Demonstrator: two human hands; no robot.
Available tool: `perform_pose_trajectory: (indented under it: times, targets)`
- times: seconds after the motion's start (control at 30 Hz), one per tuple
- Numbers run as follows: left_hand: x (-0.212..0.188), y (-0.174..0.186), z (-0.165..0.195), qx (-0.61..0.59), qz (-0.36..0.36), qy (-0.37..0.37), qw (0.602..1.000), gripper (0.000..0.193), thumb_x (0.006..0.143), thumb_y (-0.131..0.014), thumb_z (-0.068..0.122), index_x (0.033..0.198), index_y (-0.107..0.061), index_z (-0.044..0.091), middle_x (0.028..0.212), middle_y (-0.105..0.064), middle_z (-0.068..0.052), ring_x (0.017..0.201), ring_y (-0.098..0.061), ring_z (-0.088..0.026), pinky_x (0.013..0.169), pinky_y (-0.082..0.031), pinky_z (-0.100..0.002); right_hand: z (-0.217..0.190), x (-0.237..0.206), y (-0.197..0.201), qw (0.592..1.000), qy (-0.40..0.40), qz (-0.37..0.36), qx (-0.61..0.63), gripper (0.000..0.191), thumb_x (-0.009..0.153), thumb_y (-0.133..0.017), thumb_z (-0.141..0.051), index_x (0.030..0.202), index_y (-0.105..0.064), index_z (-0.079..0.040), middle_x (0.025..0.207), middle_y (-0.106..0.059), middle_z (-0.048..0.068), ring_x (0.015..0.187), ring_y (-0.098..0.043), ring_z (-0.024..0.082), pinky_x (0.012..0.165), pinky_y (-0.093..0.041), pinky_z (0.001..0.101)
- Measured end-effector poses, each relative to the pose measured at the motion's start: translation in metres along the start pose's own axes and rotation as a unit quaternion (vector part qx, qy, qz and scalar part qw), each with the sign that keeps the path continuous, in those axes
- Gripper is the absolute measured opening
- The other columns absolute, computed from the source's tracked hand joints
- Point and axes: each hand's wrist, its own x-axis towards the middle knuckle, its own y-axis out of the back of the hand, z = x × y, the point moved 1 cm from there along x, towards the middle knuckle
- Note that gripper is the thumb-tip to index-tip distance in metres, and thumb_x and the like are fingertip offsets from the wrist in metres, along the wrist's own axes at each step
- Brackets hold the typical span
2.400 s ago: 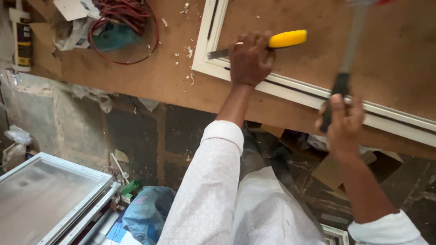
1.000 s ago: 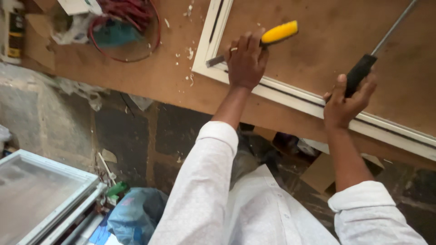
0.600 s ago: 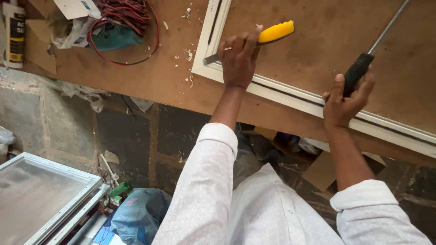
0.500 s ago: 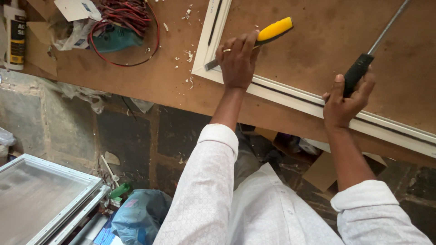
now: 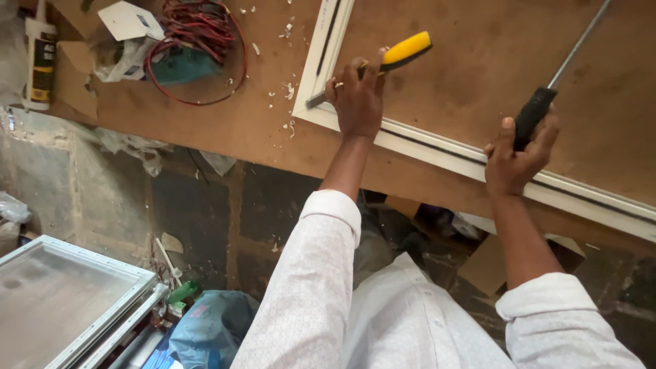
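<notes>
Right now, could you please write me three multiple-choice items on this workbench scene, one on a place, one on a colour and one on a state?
1. Where does the chisel's blade tip rest?
A. at the white frame's corner
B. on the red cable
C. on the floor

2. What colour is the chisel's handle?
A. blue
B. yellow
C. green

3. How is the hammer held?
A. lying flat on the board
B. hanging from a hook
C. gripped at its black handle, shaft raised

Answers: 1 A, the left hand sets the chisel at the white frame corner. 2 B, the handle is plainly yellow. 3 C, the right hand grips the hammer, shaft running up out of view.
</notes>
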Motion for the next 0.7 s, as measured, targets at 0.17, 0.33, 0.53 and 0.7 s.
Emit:
perform_pose_trajectory:
  times: [0.17,0.33,0.53,0.7]
  targets:
    - [-0.0041,-0.0008,0.0049,-0.007,-0.028,-0.013,0.999,0.047,0.100,-0.067,0.034,0.145,-0.051,0.039,0.128,-0.056,0.002,0.118,-0.058,-0.021,0.113,-0.033,-0.049,0.0002,0.0000,0.0053,1.000,0.001,0.001,0.014,0.048,0.121,-0.063,-0.006,0.159,-0.035,-0.006,0.121,-0.065,0.011,0.070,-0.060,0.011,0.055,-0.053,0.0257]
    - [-0.0072,-0.0013,0.0023,-0.039,-0.029,-0.027,0.998,0.049,0.103,-0.066,0.034,0.148,-0.049,0.033,0.131,-0.056,0.001,0.119,-0.057,-0.021,0.114,-0.034,-0.047,0.0033,-0.0015,0.0050,1.000,-0.004,0.006,0.000,0.047,0.123,-0.065,-0.006,0.159,-0.035,-0.006,0.115,-0.064,0.011,0.070,-0.061,0.011,0.055,-0.053,0.0259]
    - [-0.0045,-0.0014,0.0041,-0.041,-0.009,-0.012,0.999,0.047,0.099,-0.066,0.036,0.142,-0.052,0.027,0.134,-0.057,0.001,0.122,-0.057,-0.023,0.114,-0.033,-0.047,0.0030,-0.0017,0.0061,1.000,0.005,-0.004,-0.004,0.045,0.123,-0.063,-0.006,0.158,-0.035,-0.006,0.115,-0.064,0.011,0.070,-0.062,0.011,0.056,-0.055,0.0258]
    - [-0.0051,-0.0016,0.0028,-0.047,-0.028,-0.009,0.998,0.043,0.100,-0.066,0.035,0.141,-0.054,0.031,0.127,-0.058,0.003,0.120,-0.059,-0.019,0.113,-0.033,-0.047,0.0050,-0.0027,0.0059,1.000,-0.002,0.004,-0.007,0.048,0.121,-0.063,-0.005,0.159,-0.034,-0.006,0.112,-0.063,0.010,0.071,-0.062,0.011,0.056,-0.055,0.0259]
